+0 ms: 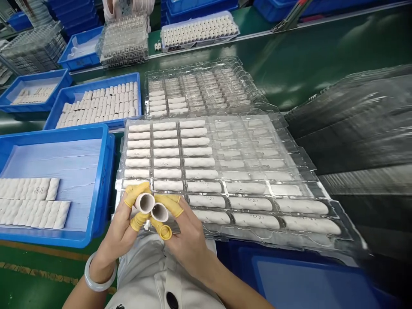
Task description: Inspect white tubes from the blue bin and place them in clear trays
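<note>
My left hand (124,225) pinches a white hollow tube (145,203), its open end facing up toward me. Beside it, my right hand (183,227) grips a second white tube (160,212), also end-on, and the two tubes appear to touch. Yellow finger cots (139,222) cover the thumb and some fingers of both hands. Just beyond lies a clear plastic tray (222,231) with rows of white lumpy tubes in its slots, several bearing small dark marks. My hands hide part of its near left corner.
At left, a blue bin (93,193) holds rows of white tubes on a pale sheet. Another blue bin (139,98) of tubes and stacked clear trays (238,64) stand behind. Dark, blurred sheeting (360,128) is at right. A person (128,6) is across the green bench.
</note>
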### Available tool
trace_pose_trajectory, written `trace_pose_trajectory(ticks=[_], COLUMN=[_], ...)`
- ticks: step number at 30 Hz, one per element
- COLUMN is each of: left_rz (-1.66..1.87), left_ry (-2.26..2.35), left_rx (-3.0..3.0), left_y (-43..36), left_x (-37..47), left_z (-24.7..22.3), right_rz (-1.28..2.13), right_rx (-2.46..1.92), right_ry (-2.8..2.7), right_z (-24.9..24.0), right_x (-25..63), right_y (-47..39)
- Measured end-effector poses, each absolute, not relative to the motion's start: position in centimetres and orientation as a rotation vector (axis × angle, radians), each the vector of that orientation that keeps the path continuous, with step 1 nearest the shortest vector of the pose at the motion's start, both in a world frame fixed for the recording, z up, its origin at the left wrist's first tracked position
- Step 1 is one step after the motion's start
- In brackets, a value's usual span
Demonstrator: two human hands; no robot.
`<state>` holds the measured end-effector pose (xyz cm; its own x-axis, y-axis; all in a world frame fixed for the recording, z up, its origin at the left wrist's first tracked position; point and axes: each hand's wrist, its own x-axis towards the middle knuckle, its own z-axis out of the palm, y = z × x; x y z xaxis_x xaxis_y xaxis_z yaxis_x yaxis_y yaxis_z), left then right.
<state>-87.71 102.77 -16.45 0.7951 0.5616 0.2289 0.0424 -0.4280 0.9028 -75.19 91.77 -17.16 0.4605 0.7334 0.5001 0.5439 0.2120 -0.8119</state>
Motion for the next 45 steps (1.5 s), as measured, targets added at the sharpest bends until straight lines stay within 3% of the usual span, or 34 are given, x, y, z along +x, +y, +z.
trace_pose_trajectory(ticks=[24,34,36,41,45], left_rz=[0.793,0.708,0.601,0.289,0.212], left_ry=[0.421,0.583,0.632,0.687,0.733], left_rx=[1.934,1.821,1.670,0.900,0.326], left_y=[102.5,102.3,102.5,102.9,102.8], left_x=[-87.5,-87.5,-87.4,-86.7,-85.4], left_z=[-17.2,-16.2,-15.9,-15.4,-15.2], right_rz=[0.083,0.109,0.289,1.286,1.506], right_rx=[-1.442,-1.448,-1.438,-1.034,-0.603], right_ry=[-1.154,-1.154,-1.112,-0.412,0.062], right_z=[-17.2,-17.0,-16.6,-15.9,-16.4], right_x=[-74.3,-74.2,-73.9,-72.6,-72.2], right_y=[91.6,91.3,91.1,91.1,92.0])
